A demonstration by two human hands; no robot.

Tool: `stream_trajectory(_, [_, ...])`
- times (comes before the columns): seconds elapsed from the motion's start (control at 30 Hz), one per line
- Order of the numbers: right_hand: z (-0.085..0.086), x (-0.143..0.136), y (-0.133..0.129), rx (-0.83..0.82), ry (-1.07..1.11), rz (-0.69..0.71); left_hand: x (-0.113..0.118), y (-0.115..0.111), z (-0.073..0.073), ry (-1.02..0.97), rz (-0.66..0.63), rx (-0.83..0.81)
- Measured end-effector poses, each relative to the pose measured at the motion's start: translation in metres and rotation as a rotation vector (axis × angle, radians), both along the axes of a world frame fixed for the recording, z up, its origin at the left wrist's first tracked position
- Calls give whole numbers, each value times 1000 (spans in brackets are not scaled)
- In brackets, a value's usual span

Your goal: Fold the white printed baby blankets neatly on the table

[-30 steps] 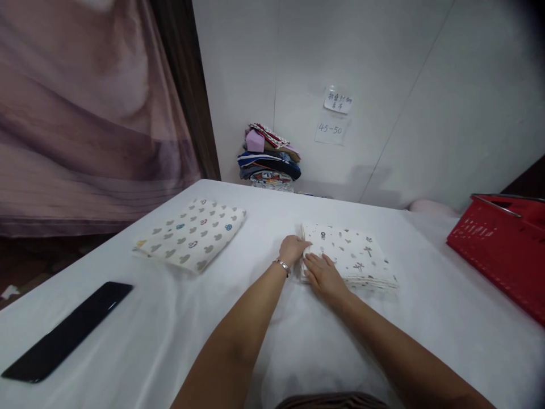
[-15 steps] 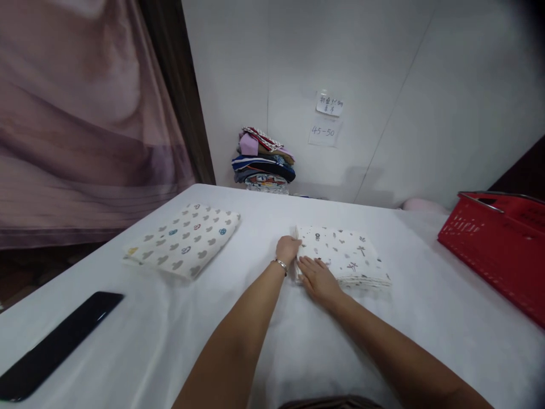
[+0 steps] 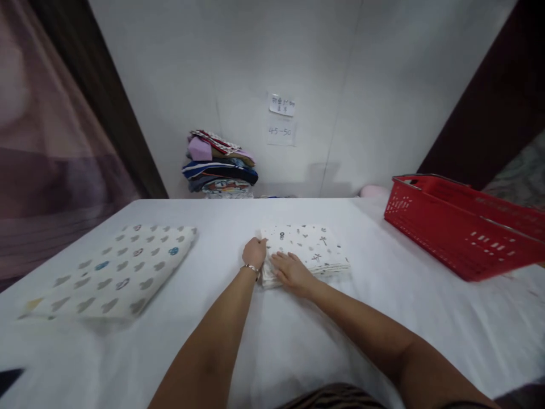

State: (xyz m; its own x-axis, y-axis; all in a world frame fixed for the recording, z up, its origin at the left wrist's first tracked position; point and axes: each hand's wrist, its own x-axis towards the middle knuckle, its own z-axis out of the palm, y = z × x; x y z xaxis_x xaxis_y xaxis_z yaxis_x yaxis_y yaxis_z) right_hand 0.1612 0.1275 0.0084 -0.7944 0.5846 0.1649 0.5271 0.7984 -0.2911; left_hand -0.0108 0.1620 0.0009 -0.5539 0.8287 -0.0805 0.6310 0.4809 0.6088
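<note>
Folded printed cloth (image 3: 306,244), both hands (image 3: 294,275) touching one end, white table (image 3: 370,301)

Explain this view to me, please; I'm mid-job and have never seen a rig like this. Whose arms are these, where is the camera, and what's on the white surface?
There is no machine here: these are a person's own bare arms, seen by a camera worn on the head, looking forward and down.

The left hand, with a bracelet at its wrist, touches the left edge of a folded white cloth with small prints; whether it grips is hard to tell. The right hand rests flat on that cloth.

On the white surface, a cloth with grey shapes lies at left and a red basket stands at right. Beyond the far edge is a pile of fabrics.
</note>
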Motion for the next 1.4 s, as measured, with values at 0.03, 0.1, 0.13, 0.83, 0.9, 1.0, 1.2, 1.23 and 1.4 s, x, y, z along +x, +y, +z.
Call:
stream_trajectory(0.03, [6,9,8,5,20,-61,1,0,-1,14,0,1])
stream_trajectory(0.1, [14,33,29,37,38,-235,2,-1,-2,47,-8,9])
stream_trajectory(0.13, [15,46,40,50,26,-333,2,-2,-3,67,-15,14])
stream_trajectory(0.83, [-6,87,143,-76,-158,-536,28,19,0,495,-325,-16])
stream_trajectory(0.9, [-15,87,151,-127,-145,-531,27,19,-9,468,-325,-57])
stream_trajectory(1.0, [-24,89,155,-228,-14,-524,22,18,-17,440,-322,-56])
stream_trajectory(1.2, [-8,107,154,-468,306,-592,19,21,-12,447,-332,-86])
stream_trajectory(1.23, [-5,115,151,-498,358,-624,18,22,-8,440,-338,-106])
stream_trajectory(1.4, [-8,166,115,-742,573,-763,28,18,15,451,-372,-128])
